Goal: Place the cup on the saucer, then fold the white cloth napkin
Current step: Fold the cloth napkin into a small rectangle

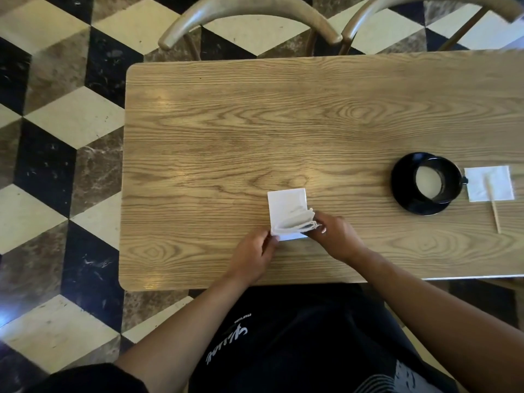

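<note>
One wooden table (283, 123), two curved chair backs (249, 18) beyond its far edge, and on the tabletop one black cup (438, 180), one black saucer (408, 205), one white cloth napkin (286, 205), one paper napkin (493, 180) and one thin wooden stick (494, 214).

The cup sits on the saucer at the right side of the table, well apart from the hands; pale liquid shows inside it, and its handle points right, toward the paper napkin just beside it. The stick lies across that paper napkin, its long axis running from the far side to the near side and tilted slightly right at the near end.

The white cloth napkin lies near the table's front edge, roughly centred before the person. It is folded to a small rectangle whose long axis runs away from the person — the near end is lifted into loose layers. The left hand (255, 251) pinches the near left corner, fingers curled on the cloth. The right hand (334, 236) pinches the raised layers at the near right corner.
</note>
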Tool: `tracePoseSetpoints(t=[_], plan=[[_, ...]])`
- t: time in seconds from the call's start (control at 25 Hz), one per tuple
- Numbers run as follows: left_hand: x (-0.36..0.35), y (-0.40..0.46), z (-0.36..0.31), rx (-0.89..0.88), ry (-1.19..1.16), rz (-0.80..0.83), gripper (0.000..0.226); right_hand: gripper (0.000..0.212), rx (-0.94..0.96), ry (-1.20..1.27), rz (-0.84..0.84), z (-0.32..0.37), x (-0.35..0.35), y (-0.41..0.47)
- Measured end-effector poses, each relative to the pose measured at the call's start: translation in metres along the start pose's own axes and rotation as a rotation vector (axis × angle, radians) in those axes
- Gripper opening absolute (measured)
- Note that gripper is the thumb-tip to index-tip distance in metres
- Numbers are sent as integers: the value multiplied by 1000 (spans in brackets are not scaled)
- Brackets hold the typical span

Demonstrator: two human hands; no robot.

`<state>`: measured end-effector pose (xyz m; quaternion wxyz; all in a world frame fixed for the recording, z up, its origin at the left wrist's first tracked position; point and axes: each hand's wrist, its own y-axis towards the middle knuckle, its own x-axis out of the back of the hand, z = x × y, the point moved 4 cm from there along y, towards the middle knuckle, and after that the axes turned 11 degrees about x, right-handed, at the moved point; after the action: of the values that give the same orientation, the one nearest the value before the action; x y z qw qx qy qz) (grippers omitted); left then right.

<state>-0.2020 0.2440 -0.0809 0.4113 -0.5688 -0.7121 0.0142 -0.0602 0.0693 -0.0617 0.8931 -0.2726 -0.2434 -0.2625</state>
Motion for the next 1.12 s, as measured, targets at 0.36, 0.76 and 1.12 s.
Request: tracePoseSetpoints(t=[0.36, 0.76, 1.12], plan=[[14, 32, -18, 298, -119, -61, 32, 39, -221, 75, -44, 3, -3, 17], [15, 41, -25, 344, -241, -139, 27, 31, -261, 312, -94, 2, -5, 30], [27, 56, -36, 171, -299, -54, 18, 61, -187, 812, 5, 5, 8, 40]])
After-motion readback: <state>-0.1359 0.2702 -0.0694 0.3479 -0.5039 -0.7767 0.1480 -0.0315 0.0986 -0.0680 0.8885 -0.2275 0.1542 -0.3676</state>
